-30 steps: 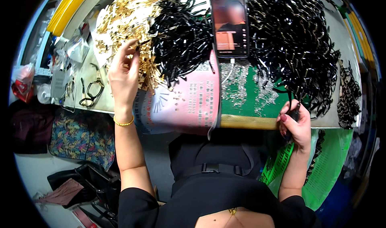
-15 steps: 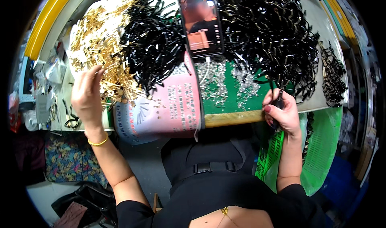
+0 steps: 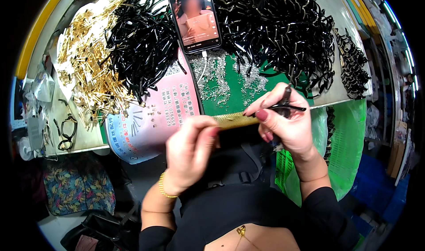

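Our two hands meet near the front edge of the table, thumbs and forefingers facing each other with a gap between. Our left hand (image 3: 190, 151) is curled nearly closed, thumb against forefinger; whether something small sits in that pinch, we cannot tell. Our right hand (image 3: 288, 129) is folded around a slim dark tool (image 3: 287, 96), its thumb and forefinger brought close together in front. The tool lies in that grip, just beside the green mat (image 3: 239, 102), where loose silver bits (image 3: 214, 80) are spread below the phone (image 3: 195, 20). Black strips (image 3: 274, 29) heap beyond, and gold strips (image 3: 88, 56) lie well to the left. To work well here, we think a light, steady pinch matters most, with the tool tucked back, fingertips in clear sight, and our wrists clear of the silver bits.
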The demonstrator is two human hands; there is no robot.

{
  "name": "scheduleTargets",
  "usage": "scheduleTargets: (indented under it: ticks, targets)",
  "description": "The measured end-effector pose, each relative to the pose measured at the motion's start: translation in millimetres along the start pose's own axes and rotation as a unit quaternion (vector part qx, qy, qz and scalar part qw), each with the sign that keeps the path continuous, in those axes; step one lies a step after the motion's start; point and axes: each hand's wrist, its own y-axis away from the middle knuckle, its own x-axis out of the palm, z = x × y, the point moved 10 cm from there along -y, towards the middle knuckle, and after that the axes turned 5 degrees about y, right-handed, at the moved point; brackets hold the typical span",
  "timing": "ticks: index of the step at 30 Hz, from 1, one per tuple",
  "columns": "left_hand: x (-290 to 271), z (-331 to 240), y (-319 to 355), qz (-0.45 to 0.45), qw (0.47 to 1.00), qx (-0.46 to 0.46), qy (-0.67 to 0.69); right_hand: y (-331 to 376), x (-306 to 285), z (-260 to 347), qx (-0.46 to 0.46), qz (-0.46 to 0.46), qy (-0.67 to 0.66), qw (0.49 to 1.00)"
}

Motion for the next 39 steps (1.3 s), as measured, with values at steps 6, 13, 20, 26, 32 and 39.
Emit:
scheduleTargets:
  ticks: [6, 13, 20, 26, 32, 39]
  targets:
    - [25, 13, 2, 0.016, 0.999, 0.032, -0.025, 5, 0, -15, 0.008, -0.008, -0.002, 1.000]
    - [21, 15, 4, 0.007, 0.998, 0.042, -0.035, 1, 1, -12, 0.011, -0.022, -0.020, 1.000]
    - [25, 5, 5, 0.012, 0.995, 0.076, -0.062, 2, 2, -12, 0.038, -0.016, -0.002, 0.999]
    - [31, 4, 6, 0.014, 0.994, 0.090, -0.068, 6, -1, -12, 0.032, -0.006, 0.027, 0.999]
    - [48, 11, 4, 0.089, 0.991, 0.067, -0.078, 11, 1, -17, -0.011, 0.009, 0.066, 0.998]
    - [21, 35, 10, 0.073, 0.994, -0.068, -0.033, 16, -20, 4, -0.019, 0.148, 0.575, 0.805]
